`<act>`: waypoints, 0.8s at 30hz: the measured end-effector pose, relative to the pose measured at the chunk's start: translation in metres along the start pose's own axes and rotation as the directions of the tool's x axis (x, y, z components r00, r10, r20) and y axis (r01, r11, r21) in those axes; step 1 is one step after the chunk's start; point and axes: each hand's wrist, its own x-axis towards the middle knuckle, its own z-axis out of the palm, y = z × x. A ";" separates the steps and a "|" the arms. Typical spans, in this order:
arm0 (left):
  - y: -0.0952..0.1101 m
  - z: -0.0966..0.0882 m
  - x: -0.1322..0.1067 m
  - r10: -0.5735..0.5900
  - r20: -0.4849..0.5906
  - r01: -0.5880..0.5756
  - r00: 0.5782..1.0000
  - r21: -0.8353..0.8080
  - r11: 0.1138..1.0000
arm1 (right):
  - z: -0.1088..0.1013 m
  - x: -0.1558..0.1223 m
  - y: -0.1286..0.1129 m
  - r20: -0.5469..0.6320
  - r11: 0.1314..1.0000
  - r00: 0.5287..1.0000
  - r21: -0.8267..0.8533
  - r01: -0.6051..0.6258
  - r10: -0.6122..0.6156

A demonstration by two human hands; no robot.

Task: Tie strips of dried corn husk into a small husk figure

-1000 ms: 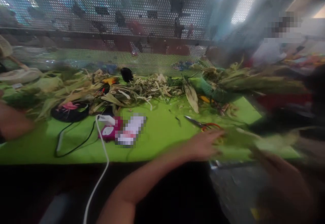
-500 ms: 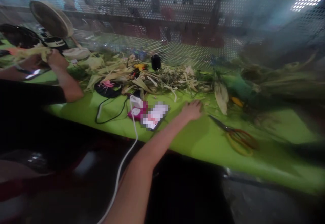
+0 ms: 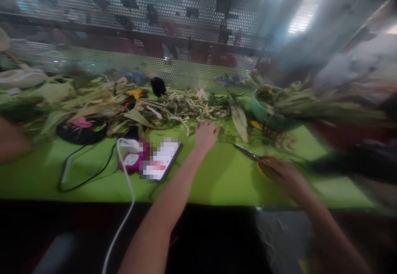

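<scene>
Plainly, roomy green tabletop [image 3: 223, 176] separates the spread left hand [image 3: 206, 135] from right hand [image 3: 284, 170] on scissors [image 3: 256, 157], grip unclear.

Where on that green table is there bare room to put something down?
The widest bare patch of green table lies between the left forearm and the scissors, reaching the front edge. A second lies front left, just left of the black cord. It's crowded along the back, under the heaped dry leaves, and around the phone and purple box.

Scissors [image 3: 247, 152] with orange and yellow handles lie on the green tabletop [image 3: 221, 183] near tangled pale strips [image 3: 195, 105].
</scene>
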 end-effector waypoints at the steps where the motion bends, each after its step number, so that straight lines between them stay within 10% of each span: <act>1: 0.001 -0.001 0.000 0.000 -0.011 0.000 1.000 -0.021 1.000 | -0.006 -0.005 0.008 0.027 1.000 1.000 -0.025 -0.008 0.009; 5: 0.007 -0.004 0.002 -0.012 -0.035 0.009 0.999 -0.070 0.998 | -0.026 -0.017 0.038 0.057 0.992 0.996 -0.111 -0.062 0.068; 9: 0.012 -0.003 0.003 -0.055 -0.003 0.054 0.999 -0.126 0.991 | -0.034 0.033 0.017 -0.073 0.994 0.996 -0.095 -0.057 0.050; 13: 0.011 -0.002 -0.001 -0.080 0.022 0.082 0.997 -0.130 0.988 | -0.012 0.114 -0.032 0.003 0.982 0.985 -0.081 -0.171 0.172; 17: 0.006 -0.004 -0.003 -0.102 0.007 0.103 0.995 -0.113 0.988 | 0.019 0.172 -0.050 -0.019 0.852 0.854 0.071 -0.518 0.521; 24: 0.005 0.003 0.000 -0.156 0.089 0.180 0.984 -0.465 0.867 | 0.032 0.186 -0.047 -0.030 0.800 0.846 0.347 -0.490 0.532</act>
